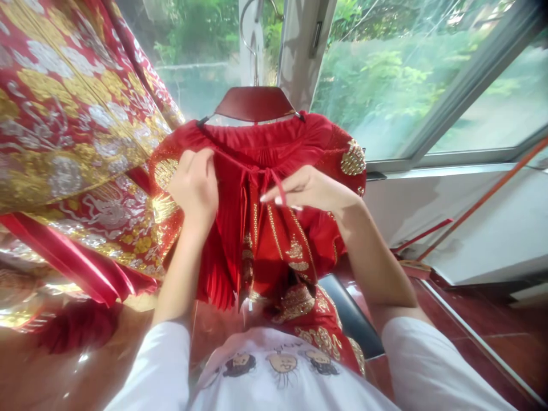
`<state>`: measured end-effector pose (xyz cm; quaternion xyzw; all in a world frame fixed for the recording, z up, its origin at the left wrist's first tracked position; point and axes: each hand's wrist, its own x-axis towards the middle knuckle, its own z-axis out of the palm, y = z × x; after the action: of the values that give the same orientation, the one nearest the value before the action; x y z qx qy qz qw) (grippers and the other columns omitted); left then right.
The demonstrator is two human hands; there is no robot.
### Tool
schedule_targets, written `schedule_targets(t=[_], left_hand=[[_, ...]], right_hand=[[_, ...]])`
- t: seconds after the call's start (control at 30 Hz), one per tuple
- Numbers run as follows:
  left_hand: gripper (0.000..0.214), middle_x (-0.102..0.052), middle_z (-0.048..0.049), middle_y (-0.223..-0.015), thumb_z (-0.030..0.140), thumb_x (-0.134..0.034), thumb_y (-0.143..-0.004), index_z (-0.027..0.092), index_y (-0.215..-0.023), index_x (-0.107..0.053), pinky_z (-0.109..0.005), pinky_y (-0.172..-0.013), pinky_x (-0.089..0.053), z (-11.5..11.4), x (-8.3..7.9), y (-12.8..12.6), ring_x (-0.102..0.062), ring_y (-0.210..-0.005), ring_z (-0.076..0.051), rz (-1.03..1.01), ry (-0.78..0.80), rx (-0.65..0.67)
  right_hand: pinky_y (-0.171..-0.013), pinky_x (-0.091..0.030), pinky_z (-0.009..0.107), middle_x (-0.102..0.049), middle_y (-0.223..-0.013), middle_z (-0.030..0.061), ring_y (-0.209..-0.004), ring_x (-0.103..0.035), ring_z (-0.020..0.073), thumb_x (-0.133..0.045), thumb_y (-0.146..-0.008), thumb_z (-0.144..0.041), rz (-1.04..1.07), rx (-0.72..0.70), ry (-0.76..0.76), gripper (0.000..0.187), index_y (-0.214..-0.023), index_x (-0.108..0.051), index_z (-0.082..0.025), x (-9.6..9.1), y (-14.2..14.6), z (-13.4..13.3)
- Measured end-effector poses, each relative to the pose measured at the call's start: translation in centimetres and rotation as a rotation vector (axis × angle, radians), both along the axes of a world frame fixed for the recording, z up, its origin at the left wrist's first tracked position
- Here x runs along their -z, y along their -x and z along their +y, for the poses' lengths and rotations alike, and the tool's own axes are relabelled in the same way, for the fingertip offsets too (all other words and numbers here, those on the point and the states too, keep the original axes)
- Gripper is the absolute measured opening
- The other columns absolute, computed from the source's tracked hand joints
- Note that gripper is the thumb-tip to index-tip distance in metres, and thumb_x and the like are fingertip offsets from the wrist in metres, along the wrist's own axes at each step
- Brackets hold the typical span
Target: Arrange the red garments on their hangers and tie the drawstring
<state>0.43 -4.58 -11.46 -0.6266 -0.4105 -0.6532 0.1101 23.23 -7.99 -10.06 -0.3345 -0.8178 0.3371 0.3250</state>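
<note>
Head view: below the wooden hanger (255, 104), the left hand (194, 188) pinches the red embroidered jacket (257, 188) while the right hand (306, 191) holds a narrow ribbon tie (279, 187); a hard tug could snag the gold beading (353, 158).

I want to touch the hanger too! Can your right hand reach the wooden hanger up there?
Probably yes. Your right hand holds a red ribbon just below the wooden hanger, and only the red garment's gathered collar lies between them.

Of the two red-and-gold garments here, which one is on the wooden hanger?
The red pleated garment with gold embroidery hangs from the reddish-brown wooden hanger; the gold-and-red brocade cloth to the left shows no hanger.
</note>
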Motion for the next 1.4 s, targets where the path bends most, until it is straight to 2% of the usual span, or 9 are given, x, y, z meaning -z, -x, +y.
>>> schedule_targets(t=[0.2,0.3,0.4,0.57,0.77,0.93,1.03,1.2,1.4], left_hand=[[0.016,-0.054,0.0003,-0.066,0.034,-0.074,-0.079,0.019,-0.077,-0.068,-0.023,-0.056,-0.035,1.0,-0.3,-3.2,-0.048,-0.065,-0.012,-0.173,0.124,0.433],[0.022,-0.049,0.0029,-0.056,0.037,-0.079,-0.072,0.016,-0.069,-0.071,-0.022,-0.051,-0.029,0.2,-0.2,-3.8,-0.039,-0.053,-0.008,-0.062,0.275,0.696],[0.022,-0.042,0.0048,-0.052,0.036,-0.081,-0.069,0.016,-0.067,-0.072,-0.021,-0.050,-0.025,0.0,0.1,-3.8,-0.032,-0.050,-0.006,-0.066,0.336,0.794],[0.010,-0.045,0.0046,-0.054,0.023,-0.071,-0.075,0.015,-0.068,-0.070,-0.021,-0.052,-0.027,0.3,1.0,-3.8,-0.033,-0.051,-0.006,-0.033,0.291,0.743],[0.006,-0.051,0.0032,-0.061,0.013,-0.059,-0.076,0.017,-0.072,-0.061,-0.021,-0.057,-0.033,-0.5,1.5,-4.4,-0.042,-0.056,-0.008,0.120,0.257,0.619],[0.006,-0.056,-0.0043,-0.093,0.012,-0.056,-0.078,0.018,-0.079,-0.056,-0.023,-0.066,-0.042,-1.4,1.5,-4.7,-0.055,-0.082,-0.014,0.317,0.180,0.419],[0.006,-0.052,-0.0082,-0.115,0.013,-0.056,-0.080,0.018,-0.083,-0.054,-0.025,-0.071,-0.046,-1.6,1.7,-4.3,-0.054,-0.100,-0.019,0.402,0.186,0.341],[0.014,-0.056,-0.0071,-0.099,0.004,-0.052,-0.077,0.017,-0.082,-0.050,-0.028,-0.077,-0.045,-0.9,2.8,-2.4,-0.052,-0.095,-0.019,0.373,0.141,0.090],[0.001,-0.060,-0.0024,-0.085,0.017,-0.055,-0.084,0.017,-0.085,-0.053,-0.020,-0.063,-0.045,-1.0,3.8,-3.0,-0.055,-0.073,-0.011,0.107,0.149,0.318]], right_hand=[[-0.058,-0.044,0.024,-0.064,-0.069,0.0010,-0.061,-0.053,0.0107,-0.054,-0.091,-0.038,0.241,0.469,-0.420,0.028,-0.104,-0.076,-0.024,0.6,2.8,0.3],[-0.070,-0.047,0.027,-0.065,-0.075,0.0027,-0.072,-0.058,0.0141,-0.047,-0.094,-0.030,0.104,0.531,-0.614,0.030,-0.107,-0.074,-0.024,1.3,2.9,1.1],[-0.074,-0.044,0.027,-0.063,-0.076,0.0029,-0.073,-0.055,0.0138,-0.044,-0.095,-0.024,-0.083,0.532,-0.775,0.033,-0.114,-0.071,-0.025,2.0,2.7,1.9],[-0.073,-0.040,0.027,-0.061,-0.075,0.0042,-0.072,-0.050,0.0143,-0.042,-0.097,-0.024,-0.243,0.512,-0.846,0.032,-0.102,-0.073,-0.022,2.3,2.3,2.3],[-0.075,-0.041,0.028,-0.063,-0.078,0.0038,-0.073,-0.052,0.0139,-0.043,-0.095,-0.022,-0.162,0.479,-0.870,0.032,-0.081,-0.072,-0.019,2.5,2.0,2.5],[-0.075,-0.041,0.029,-0.060,-0.071,0.0022,-0.070,-0.052,0.0132,-0.047,-0.088,-0.019,-0.055,0.453,-0.770,0.028,-0.065,-0.064,-0.018,2.3,2.5,1.7],[-0.069,-0.039,0.029,-0.052,-0.062,0.0015,-0.063,-0.047,0.0125,-0.052,-0.078,-0.017,-0.023,0.501,-0.698,0.021,-0.058,-0.055,-0.017,2.2,2.4,1.4],[-0.059,-0.028,0.029,-0.039,-0.054,0.0011,-0.056,-0.038,0.0117,-0.054,-0.069,-0.014,-0.061,0.714,-0.711,0.026,-0.050,-0.036,-0.017,2.9,1.1,1.5],[-0.057,-0.031,0.028,-0.049,-0.060,0.0014,-0.057,-0.043,0.0118,-0.055,-0.073,-0.016,-0.068,0.771,-0.734,0.016,-0.057,-0.053,-0.017,3.2,1.5,0.8]])
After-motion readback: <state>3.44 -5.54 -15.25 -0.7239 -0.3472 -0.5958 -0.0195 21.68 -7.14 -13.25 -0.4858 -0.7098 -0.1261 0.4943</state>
